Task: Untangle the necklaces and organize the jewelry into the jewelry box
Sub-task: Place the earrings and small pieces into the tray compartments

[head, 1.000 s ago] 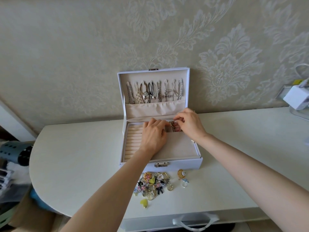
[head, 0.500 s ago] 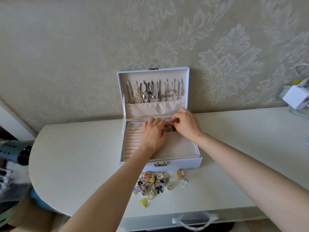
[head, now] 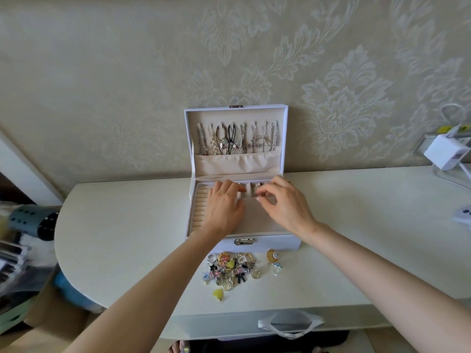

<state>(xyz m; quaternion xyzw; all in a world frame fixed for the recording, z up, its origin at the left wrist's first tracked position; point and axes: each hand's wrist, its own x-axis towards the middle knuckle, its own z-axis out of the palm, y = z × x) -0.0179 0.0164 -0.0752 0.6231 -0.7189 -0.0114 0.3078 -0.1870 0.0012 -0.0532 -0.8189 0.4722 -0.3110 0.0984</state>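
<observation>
jewelry box (head: pixel 270 244): smooth white shell; matt beige lining | clasp (head: pixel 245 241): shiny metal

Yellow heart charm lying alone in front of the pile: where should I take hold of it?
Probably pinch the yellow heart charm across its two sides, coming down from above: it lies flat on the table, apart from the pile, with room either side.

bare forearms, bare left hand (head: pixel 224 208) and right hand (head: pixel 289 207).

Only 1 view: head cam, wide-angle, looks fwd and down over the table (head: pixel 127 238) toward the wall (head: pixel 102 72); jewelry box (head: pixel 277 242) approx. centre, within arm's reach.
</observation>
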